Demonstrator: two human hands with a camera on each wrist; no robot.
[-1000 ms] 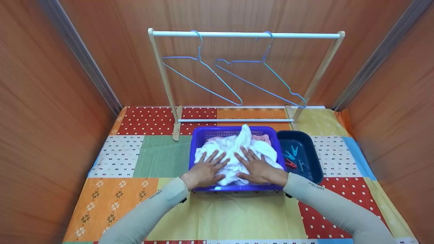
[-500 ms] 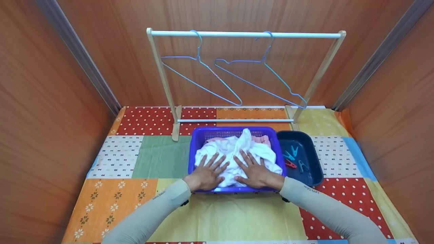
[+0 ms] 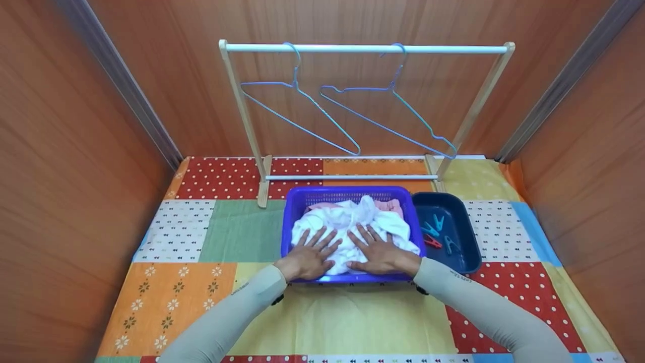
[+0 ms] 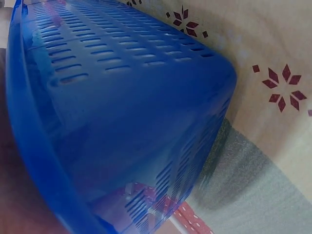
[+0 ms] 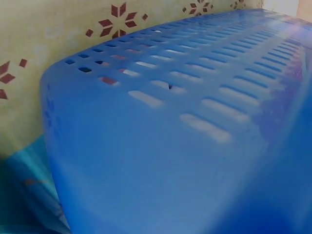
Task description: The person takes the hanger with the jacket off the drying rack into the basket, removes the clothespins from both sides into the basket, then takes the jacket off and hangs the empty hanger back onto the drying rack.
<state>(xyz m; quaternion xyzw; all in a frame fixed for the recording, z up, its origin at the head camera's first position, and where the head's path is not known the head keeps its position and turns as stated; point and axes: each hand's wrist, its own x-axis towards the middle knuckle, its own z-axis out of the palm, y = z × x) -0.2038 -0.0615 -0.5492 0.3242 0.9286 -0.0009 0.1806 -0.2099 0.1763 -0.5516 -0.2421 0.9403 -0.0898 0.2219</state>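
Observation:
A purple plastic basket [image 3: 352, 190] with slotted walls holds a heap of white cloth [image 3: 347, 222]. Pink cloth [image 3: 388, 205] shows at the heap's back edge. Both hands rest palm down on the white cloth, fingers spread: the left hand [image 3: 307, 258] on the near left part, the right hand [image 3: 381, 256] on the near right part. Neither hand grips anything. Each wrist view is filled mostly by the basket's outer wall [image 4: 126, 122], which looks blue there; the fingers do not show in them.
Behind the basket stands a rack [image 3: 347, 49] with two wire hangers, the left hanger [image 3: 322, 108] and the right hanger [image 3: 413, 108]. A dark tray [image 3: 461, 257] with several clothespins [image 3: 432, 242] touches the basket's right side. Wooden panels enclose the patchwork cloth [image 3: 242, 232].
The white cloth's raised peak has sunk lower into the basket. Both hands have shifted slightly inward and stay spread on the cloth.

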